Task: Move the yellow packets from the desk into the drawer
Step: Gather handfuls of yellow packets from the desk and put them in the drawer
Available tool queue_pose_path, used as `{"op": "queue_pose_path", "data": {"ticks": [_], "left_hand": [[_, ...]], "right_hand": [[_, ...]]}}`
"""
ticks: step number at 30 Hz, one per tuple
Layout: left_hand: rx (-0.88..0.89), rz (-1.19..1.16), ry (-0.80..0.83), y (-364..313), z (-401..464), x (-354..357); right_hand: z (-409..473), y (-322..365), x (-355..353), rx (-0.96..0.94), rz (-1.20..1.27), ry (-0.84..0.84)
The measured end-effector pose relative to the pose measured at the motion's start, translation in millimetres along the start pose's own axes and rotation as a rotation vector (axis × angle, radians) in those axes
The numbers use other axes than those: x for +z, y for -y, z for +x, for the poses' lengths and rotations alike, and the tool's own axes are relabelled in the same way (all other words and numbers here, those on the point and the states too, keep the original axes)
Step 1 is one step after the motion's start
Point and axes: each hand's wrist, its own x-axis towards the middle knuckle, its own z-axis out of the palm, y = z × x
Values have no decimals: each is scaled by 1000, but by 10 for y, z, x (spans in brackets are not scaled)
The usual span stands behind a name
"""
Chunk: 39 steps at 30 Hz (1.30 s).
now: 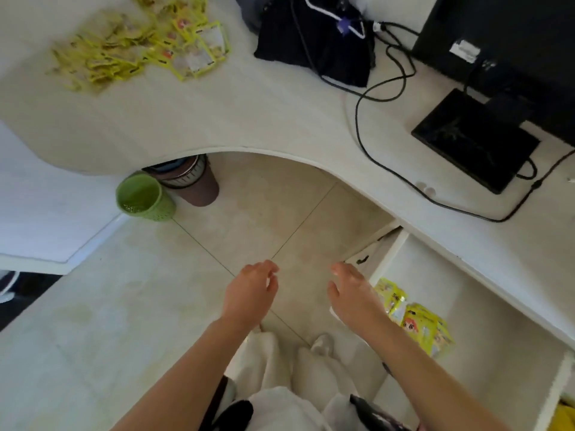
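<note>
Between loads: left hand (pixel 249 293) and right hand (pixel 350 290) empty, fingers loosely spread, beside open white drawer (pixel 497 331) holding few yellow packets (pixel 417 318). Large yellow packet pile (pixel 137 42) remains on curved white desk (pixel 249 119); next move likely reach to pile.

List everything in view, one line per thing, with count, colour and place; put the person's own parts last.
yellow packets on the desk: a heap, count unclear, yellow, far left of the desk.
yellow packets in the drawer: several, yellow, against the drawer's near-left side.
drawer: one, white, open under the desk's right side.
desk: one, off-white, curved front edge.
black cloth: one, black, far middle of the desk.
cables: several, black, across the desk's right part.
black box: one, right of the desk.
green bin: one, floor.
brown bin: one, behind the green one.
left hand: empty, open, over the floor.
right hand: empty, open, by the drawer's edge.
</note>
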Motion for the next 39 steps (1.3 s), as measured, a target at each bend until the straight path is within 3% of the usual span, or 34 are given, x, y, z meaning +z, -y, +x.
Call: {"op": "queue_pose_path", "data": {"ticks": [15,28,39], "left_hand": [[-227,-63,-230,1809,580,-1550],[-271,-120,-367,2161,1730,-2415],[-351,-177,-332,2263,2919,-2979]], "right_hand": [[942,2285,392,-235,-73,-13],[2248,3419,-50,-393,-122,-47],[3411,4072,-581,-420,-161,-2]]}}
